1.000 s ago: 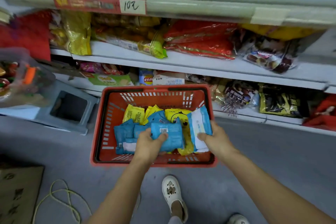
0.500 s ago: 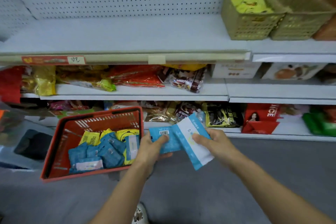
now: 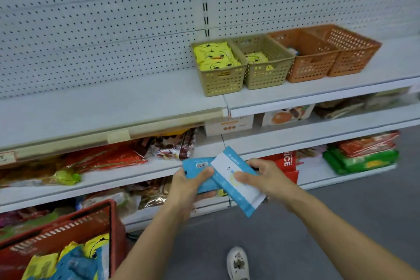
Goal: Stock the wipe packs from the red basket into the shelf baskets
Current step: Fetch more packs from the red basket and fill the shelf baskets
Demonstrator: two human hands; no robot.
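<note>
- holding one pack apiece, both hands are now up in front of the lower shelves; a second ago they were down inside the red basket (image 3: pixel 61 232), picking from the pile.
- the left hand (image 3: pixel 188 185) grips a blue wipe pack (image 3: pixel 195 166) with its barcode side up, thumb across the top and fingers curled underneath.
- the right hand (image 3: pixel 261 177) pinches a blue-and-white wipe pack (image 3: pixel 248 202) near its middle, thumb on top; this pack overlaps the right end of the other one, so the two touch.
- the view has swung up and to the right since then: the red basket has slid to the near left corner, and the four shelf baskets on the top shelf (image 3: pixel 113 107) are now in full sight, far and to the right of the hands.
- the left tan basket (image 3: pixel 221 82) is filled with yellow duck packs (image 3: pixel 213 57); the second tan basket (image 3: pixel 266 75) has a few yellow packs low down.
- the near orange basket (image 3: pixel 309 68) shows only a small pale item at its far left corner, and the right orange basket (image 3: pixel 354 57) looks bare from here.
- my reading: the pick is done and the carry has started; neither pack is over a basket yet, and an orange basket seems the likely place for the blue ones.
- a heap of blue and yellow packs (image 3: pixel 75 261) remains in the red basket, so much of the stocking is left.
- a white shoe (image 3: pixel 237 263) stands on the grey floor, near and between the arms.
</note>
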